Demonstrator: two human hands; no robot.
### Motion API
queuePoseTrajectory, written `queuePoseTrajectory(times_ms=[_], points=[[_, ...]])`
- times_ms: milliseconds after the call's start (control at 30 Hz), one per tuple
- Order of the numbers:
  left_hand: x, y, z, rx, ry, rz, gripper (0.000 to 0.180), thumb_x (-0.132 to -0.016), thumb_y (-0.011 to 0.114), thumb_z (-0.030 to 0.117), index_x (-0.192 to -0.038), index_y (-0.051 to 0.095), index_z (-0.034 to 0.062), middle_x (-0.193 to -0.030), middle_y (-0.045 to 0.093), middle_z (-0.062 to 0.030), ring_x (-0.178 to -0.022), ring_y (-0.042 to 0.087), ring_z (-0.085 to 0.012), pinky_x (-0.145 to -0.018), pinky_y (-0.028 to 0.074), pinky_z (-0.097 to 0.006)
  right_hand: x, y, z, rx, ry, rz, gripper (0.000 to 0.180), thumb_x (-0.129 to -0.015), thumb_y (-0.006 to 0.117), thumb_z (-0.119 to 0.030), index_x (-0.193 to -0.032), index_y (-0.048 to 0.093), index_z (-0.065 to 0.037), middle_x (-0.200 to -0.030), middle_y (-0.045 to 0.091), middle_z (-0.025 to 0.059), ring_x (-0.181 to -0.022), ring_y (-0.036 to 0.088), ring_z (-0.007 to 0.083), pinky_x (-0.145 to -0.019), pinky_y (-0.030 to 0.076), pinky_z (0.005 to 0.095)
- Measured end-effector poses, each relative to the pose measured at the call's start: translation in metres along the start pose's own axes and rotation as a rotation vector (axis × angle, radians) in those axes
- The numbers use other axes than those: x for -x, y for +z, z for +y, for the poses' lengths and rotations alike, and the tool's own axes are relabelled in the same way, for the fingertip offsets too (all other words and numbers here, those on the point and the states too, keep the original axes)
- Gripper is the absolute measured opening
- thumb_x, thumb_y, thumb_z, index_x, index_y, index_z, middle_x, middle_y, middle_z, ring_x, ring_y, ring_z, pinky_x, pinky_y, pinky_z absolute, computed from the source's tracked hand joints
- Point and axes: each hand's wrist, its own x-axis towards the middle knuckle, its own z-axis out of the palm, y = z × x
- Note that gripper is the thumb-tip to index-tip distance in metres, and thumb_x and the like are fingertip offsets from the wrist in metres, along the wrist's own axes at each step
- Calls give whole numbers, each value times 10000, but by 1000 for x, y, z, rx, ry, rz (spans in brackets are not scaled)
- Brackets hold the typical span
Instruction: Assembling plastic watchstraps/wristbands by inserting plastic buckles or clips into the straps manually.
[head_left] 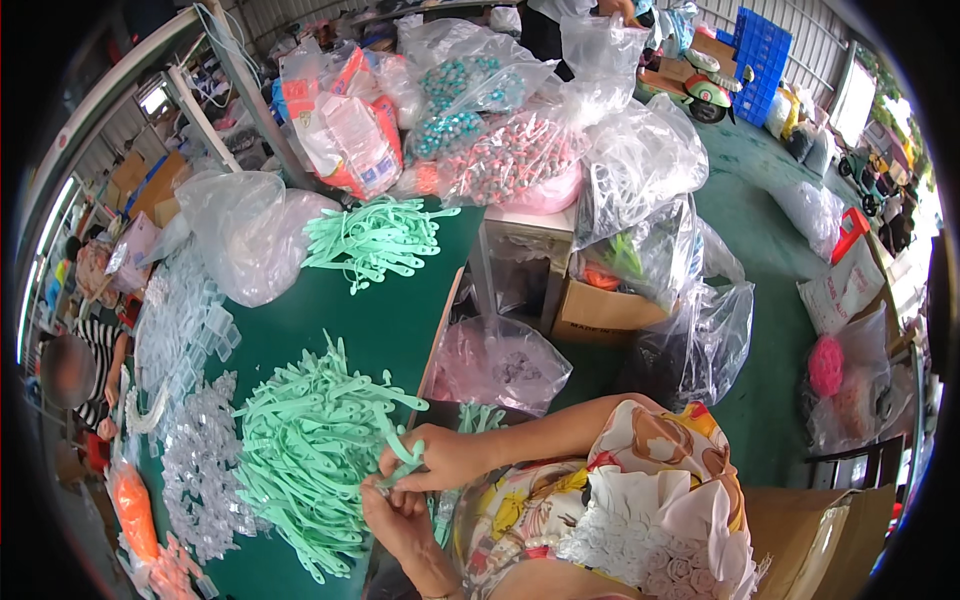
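My right hand (432, 462) pinches a mint-green plastic strap (402, 447) at the near edge of the green table (380, 320). Just below it my left hand (392, 512) grips the same strap's lower end. Both hands sit against the right side of a big heap of mint-green straps (300, 455). A smaller pile of the same straps (375, 238) lies at the table's far end. Clear plastic pieces (200, 460) lie in a pile left of the big heap.
Clear bags of coloured parts (500, 140) are stacked beyond the table, with a cardboard box (600, 312) and a pink-filled bag (500, 365) on the floor to the right. Another person in a striped top (95, 370) sits at far left. Orange pieces (135, 515) lie at the lower left.
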Motion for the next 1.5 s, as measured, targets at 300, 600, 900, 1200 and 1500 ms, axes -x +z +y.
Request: queuePoseTrajectory(times_ms=[300,600,900,1200,1500], points=[[4,-8,8,18,-3,-26,305,-895,472,355,-744,402,99,-551,282,50,-442,227,-40,-391,178,-186,5,6,6,-14,28,8,206,-753,636,-56,-929,551,8,-843,599,83,-778,570,140,-698,460,267],[5,-9,2,165,-74,-19,132,-858,533,200,-914,482,91,-606,325,68,-479,283,-20,-405,212,-170,2,13,1,-375,223,-24,145,-814,519,23,-958,498,22,-802,614,97,-722,620,149,-621,511,263],[5,-3,5,117,-69,-77,182,-904,469,245,-921,476,64,-617,396,22,-474,298,-51,-420,237,-186,-7,6,7,-144,100,-61,180,-776,599,6,-932,509,10,-872,557,45,-798,552,87,-685,454,220],[11,-13,0,-366,276,-17,140,-884,508,152,-917,512,16,-726,497,24,-618,428,-49,-532,357,-173,-14,8,-1,285,-113,-55,104,-769,594,-56,-844,538,-11,-919,514,125,-798,510,221,-706,412,320],[10,-20,6,-498,187,-87,147,-873,516,139,-898,522,-6,-743,526,4,-672,463,-54,-571,388,-194,-5,4,7,-660,268,-11,116,-827,465,-107,-778,527,-22,-1051,405,71,-707,428,78,-630,368,234]])
